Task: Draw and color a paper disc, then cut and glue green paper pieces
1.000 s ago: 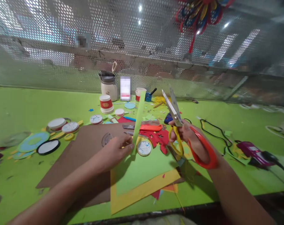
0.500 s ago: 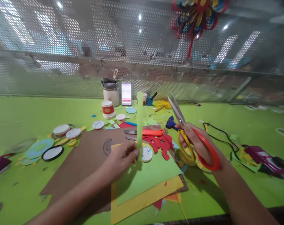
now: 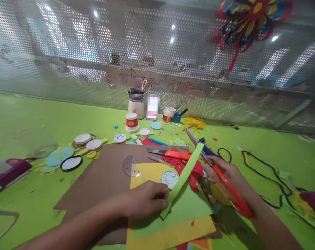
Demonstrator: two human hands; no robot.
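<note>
My left hand [image 3: 149, 199] pinches the lower end of a long green paper strip [image 3: 185, 175], which leans up and to the right. My right hand [image 3: 225, 175] grips large scissors [image 3: 220, 177] with a red and a yellow handle. Their blades point up-left past the strip's top end and look nearly closed. Under both hands lie a green sheet [image 3: 188, 208] on a yellow sheet [image 3: 173, 236], over brown card [image 3: 100, 177]. A small paper clock face [image 3: 169, 178] and red cutouts [image 3: 188, 168] lie just beyond the strip.
A clear protractor [image 3: 131, 166] and an orange-handled knife [image 3: 170, 153] rest on the card. Round discs [image 3: 82, 140], paper cups [image 3: 132, 122] and a white jar [image 3: 136, 103] stand further back. A black cable [image 3: 266, 173] loops at right. A perforated metal screen [image 3: 69, 62] closes the back.
The strip has tipped from upright to leaning right. My right hand lowered the scissors toward the table and the blades came together. The camera shifted, so everything sits further right.
</note>
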